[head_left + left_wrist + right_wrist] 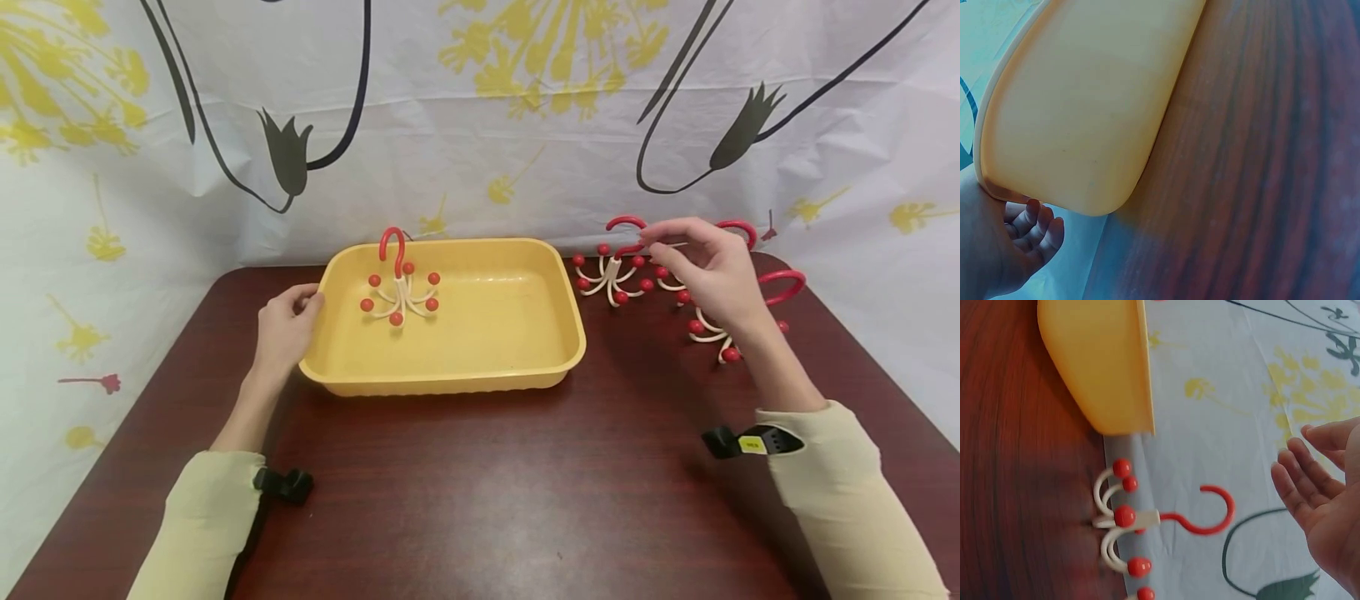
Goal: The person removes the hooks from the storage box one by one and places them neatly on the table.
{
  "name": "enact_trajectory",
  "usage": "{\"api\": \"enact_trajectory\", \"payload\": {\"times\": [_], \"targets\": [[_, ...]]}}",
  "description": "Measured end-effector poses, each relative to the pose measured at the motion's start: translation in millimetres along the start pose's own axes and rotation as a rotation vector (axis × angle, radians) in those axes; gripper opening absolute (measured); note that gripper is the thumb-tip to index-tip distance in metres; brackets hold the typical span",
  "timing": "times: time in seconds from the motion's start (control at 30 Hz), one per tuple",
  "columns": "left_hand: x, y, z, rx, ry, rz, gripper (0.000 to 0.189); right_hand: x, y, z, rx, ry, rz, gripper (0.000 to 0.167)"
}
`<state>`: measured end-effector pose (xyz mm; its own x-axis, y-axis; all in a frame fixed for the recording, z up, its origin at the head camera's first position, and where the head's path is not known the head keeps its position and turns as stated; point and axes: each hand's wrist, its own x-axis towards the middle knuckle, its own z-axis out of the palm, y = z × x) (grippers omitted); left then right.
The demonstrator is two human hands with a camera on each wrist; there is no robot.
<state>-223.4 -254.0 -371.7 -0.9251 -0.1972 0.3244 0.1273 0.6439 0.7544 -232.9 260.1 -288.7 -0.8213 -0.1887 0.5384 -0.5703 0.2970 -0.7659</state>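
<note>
Head view: left hand (287, 329) is pinching the yellow tray (487, 333) by its left rim. Ball-tipped hanger (613, 268) sits just right of it on the tabletop (450, 500).

Left wrist: tray looks stiff, light, maybe slick.

Right wrist: right hand (1329, 500)'s loose, holding nothing. I'd grab that hanger's sturdy-looking hook (1230, 506); arms seem snappable.

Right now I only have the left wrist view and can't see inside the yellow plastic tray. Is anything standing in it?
Observer: Yes, one cream hanger with curved, red-ball-tipped arms and a red hook stands in the yellow plastic tray, left of centre.
Operator: Is the right hand holding another?
Observer: No. The right wrist view shows the right hand apart from the nearest red hook.
Operator: How many remain outside?
Observer: Three matching hangers show on the dark reddish-brown table, right of the tray.
</note>
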Motion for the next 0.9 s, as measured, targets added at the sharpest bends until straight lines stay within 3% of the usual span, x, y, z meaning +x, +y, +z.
{"api": "enact_trajectory", "payload": {"times": [0.27,0.9], "targets": [[0.4,0.9,-0.4,0.008,0.001,0.004,0.039,9.2,-8.0,29.4,0.106,-0.06,-0.042,0.022],[0.4,-0.7,0.4,0.003,-0.004,-0.005,0.038,30.8,-15.4,91.2,-0.04,-0.177,-0.047,0.024]]}}
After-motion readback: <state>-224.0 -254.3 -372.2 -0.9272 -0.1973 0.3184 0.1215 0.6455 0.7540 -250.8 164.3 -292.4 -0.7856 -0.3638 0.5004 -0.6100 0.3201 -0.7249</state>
